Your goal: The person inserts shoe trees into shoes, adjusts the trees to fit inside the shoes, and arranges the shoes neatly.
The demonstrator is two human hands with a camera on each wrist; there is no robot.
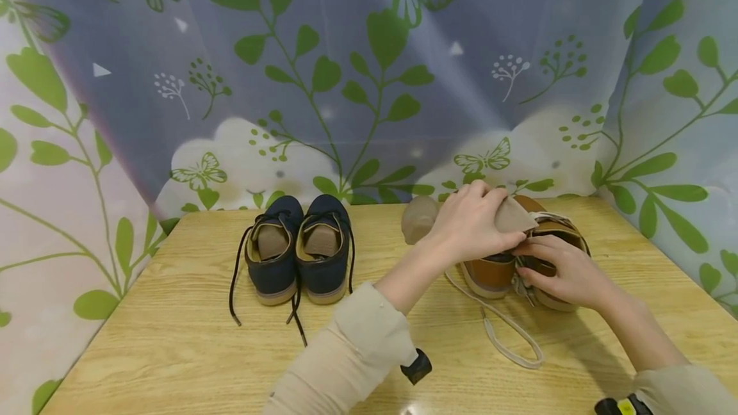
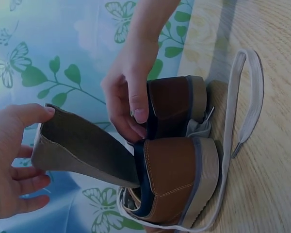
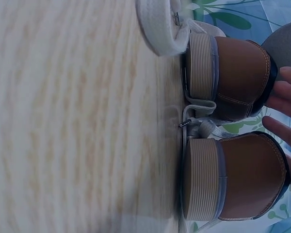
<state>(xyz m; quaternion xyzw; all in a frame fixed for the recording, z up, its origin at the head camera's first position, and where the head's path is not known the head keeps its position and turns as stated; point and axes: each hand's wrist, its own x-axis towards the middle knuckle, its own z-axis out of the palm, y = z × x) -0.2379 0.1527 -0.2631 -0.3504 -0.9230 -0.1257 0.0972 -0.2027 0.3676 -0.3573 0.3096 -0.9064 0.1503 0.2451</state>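
Note:
My left hand [image 1: 473, 223] grips a grey-brown moulded cardboard shoe insert [image 2: 87, 141] by its raised end, thumb on the rim. The insert slants into the opening of the left brown shoe [image 2: 172, 179], its far end hidden inside. At that shoe's collar are the fingertips of my right hand [image 1: 567, 271], the thumb held apart from them. Close beside it stands the right brown shoe [image 3: 254, 177], partly under my right hand in the head view. A loose beige lace [image 1: 513, 338] trails from the shoes onto the table.
A second beige insert [image 1: 419, 218] lies behind my left forearm. To the left stands a pair of navy shoes [image 1: 273, 277] with brown inserts inside and dark laces hanging loose. The wooden table [image 1: 190, 338] meets a patterned cloth backdrop [image 1: 346, 114] at the back and sides.

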